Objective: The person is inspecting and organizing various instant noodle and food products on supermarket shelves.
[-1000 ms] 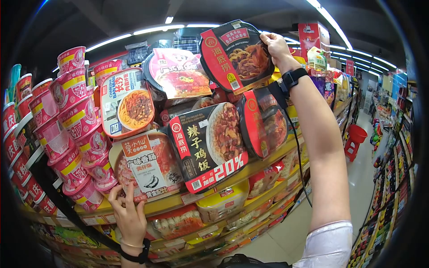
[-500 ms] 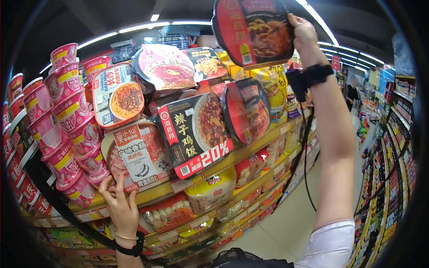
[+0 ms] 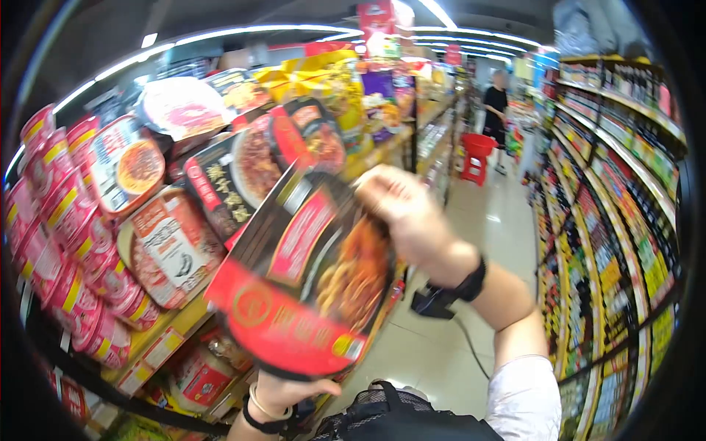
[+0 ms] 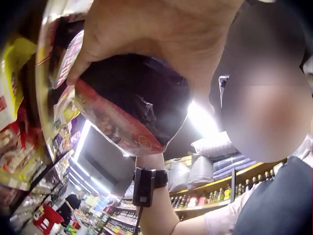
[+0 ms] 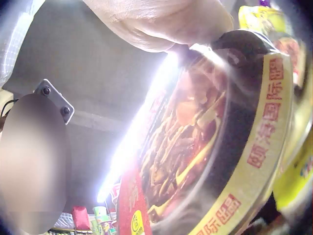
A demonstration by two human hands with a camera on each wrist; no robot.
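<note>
A black-and-red instant meal pack (image 3: pixel 294 279) with a noodle picture and a large red band is held tilted in front of the shelf. My right hand (image 3: pixel 412 217) grips its upper right edge. In the right wrist view, that hand (image 5: pixel 166 22) is at the edge of the meal pack (image 5: pixel 244 117), whose yellow side strip shows. My left hand (image 3: pixel 283 393) is at the pack's lower edge, thumb stretched out and fingers hidden behind it. In the left wrist view, the spread left hand (image 4: pixel 151 29) overlaps the meal pack's dark underside (image 4: pixel 142 88).
Stacked pink cups (image 3: pixel 81 242) stand at the left end of the shelf. Boxed meals, including a sausage rice box (image 3: pixel 173 246) and a chicken rice box (image 3: pixel 235 176), lean beside them. An aisle (image 3: pixel 478 228) runs rightward, with a red basket stack (image 3: pixel 476 158) and a person (image 3: pixel 496 110).
My right hand has brought the meal pack down from above the shelf towards my body, turning it. The left hand has left the sausage rice box and come under the pack. The view has swung right.
</note>
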